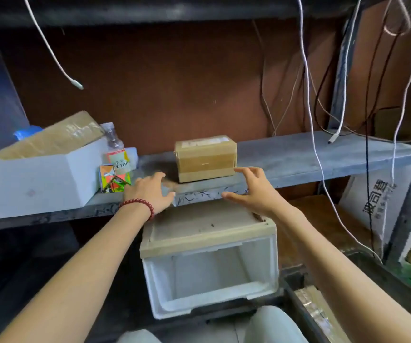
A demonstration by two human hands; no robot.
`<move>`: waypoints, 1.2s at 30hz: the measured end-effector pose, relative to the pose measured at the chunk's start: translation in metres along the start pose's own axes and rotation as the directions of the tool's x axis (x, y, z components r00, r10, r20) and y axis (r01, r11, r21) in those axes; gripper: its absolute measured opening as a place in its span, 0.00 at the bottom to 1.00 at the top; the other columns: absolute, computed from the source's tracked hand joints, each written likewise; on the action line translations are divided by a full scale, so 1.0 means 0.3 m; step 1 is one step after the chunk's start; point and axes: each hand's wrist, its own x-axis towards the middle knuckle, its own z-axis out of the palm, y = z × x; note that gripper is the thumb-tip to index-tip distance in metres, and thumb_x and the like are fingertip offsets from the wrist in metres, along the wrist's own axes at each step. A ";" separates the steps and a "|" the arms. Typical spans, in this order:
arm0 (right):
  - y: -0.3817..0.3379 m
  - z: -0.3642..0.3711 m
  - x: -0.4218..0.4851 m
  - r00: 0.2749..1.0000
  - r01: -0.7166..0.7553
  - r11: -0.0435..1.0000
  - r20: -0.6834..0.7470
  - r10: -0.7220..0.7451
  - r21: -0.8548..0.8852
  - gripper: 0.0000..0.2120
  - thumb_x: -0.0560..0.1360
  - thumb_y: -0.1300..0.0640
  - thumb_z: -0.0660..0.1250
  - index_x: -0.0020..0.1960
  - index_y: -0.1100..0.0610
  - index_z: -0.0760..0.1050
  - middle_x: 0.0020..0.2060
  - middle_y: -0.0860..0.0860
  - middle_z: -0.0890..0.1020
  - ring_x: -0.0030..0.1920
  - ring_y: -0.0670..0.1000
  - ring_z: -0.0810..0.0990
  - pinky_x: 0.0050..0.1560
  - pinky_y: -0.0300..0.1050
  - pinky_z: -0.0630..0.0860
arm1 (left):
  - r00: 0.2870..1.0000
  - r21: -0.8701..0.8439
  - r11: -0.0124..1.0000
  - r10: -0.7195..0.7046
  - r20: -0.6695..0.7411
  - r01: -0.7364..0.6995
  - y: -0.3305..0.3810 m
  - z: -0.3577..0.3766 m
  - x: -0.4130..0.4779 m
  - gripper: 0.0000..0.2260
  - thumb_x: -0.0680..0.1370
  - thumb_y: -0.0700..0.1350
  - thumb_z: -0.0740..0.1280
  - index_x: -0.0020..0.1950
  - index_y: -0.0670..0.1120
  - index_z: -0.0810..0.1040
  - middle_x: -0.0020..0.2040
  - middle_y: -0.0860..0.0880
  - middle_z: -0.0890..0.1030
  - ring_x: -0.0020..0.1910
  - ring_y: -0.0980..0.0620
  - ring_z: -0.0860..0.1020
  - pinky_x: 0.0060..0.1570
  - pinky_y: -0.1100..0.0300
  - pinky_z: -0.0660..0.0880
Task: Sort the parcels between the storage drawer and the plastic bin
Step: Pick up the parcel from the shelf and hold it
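Observation:
A taped brown cardboard parcel stands on the grey shelf, in the middle. My left hand hovers just left of it and my right hand just right of it, fingers spread, neither holding anything; the right fingertips are close to the parcel's lower right corner. Below the shelf sits the white storage drawer with a beige top, its pulled-out compartment showing nothing inside. At the left, a white plastic bin holds a larger taped parcel lying tilted.
A clear bottle and a small colourful carton stand between the bin and the parcel. White and black cables hang at the right. A printed cardboard box leans under the shelf's right end.

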 end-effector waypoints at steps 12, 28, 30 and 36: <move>0.023 -0.056 0.415 0.998 -0.011 0.996 0.064 0.017 -0.086 0.49 0.68 0.35 0.70 0.78 0.48 0.45 0.75 0.59 0.53 0.71 0.61 0.64 0.70 0.57 0.66 | 0.999 0.106 0.994 0.033 -0.006 -0.032 0.107 -0.020 0.309 0.35 0.75 0.69 0.57 0.76 0.54 0.53 0.69 0.45 0.71 0.68 0.42 0.68 0.63 0.46 0.66; 0.165 0.050 0.560 0.990 -0.128 0.778 0.029 0.140 0.616 0.30 0.73 0.41 0.69 0.68 0.55 0.65 0.61 0.47 0.74 0.58 0.45 0.76 0.54 0.40 0.74 | 0.987 -0.575 0.815 -0.141 -0.082 0.069 0.128 0.129 0.453 0.32 0.73 0.60 0.68 0.70 0.45 0.64 0.64 0.47 0.75 0.62 0.47 0.74 0.56 0.56 0.73; 0.146 0.045 0.545 0.993 -0.091 0.720 0.008 0.118 0.688 0.26 0.72 0.42 0.70 0.63 0.53 0.66 0.61 0.49 0.74 0.59 0.45 0.76 0.59 0.44 0.76 | 0.980 -0.612 0.788 -0.165 -0.114 0.061 0.117 0.100 0.443 0.33 0.72 0.60 0.69 0.70 0.45 0.63 0.64 0.46 0.75 0.63 0.47 0.73 0.57 0.56 0.72; 0.018 -0.078 0.437 0.986 -0.036 0.543 -0.058 0.155 0.839 0.21 0.79 0.43 0.60 0.51 0.62 0.77 0.42 0.49 0.81 0.40 0.42 0.81 0.36 0.36 0.75 | 0.962 -0.742 0.670 -0.189 -0.195 -0.019 0.147 -0.050 0.333 0.33 0.72 0.59 0.70 0.71 0.47 0.63 0.62 0.47 0.75 0.60 0.48 0.74 0.54 0.59 0.71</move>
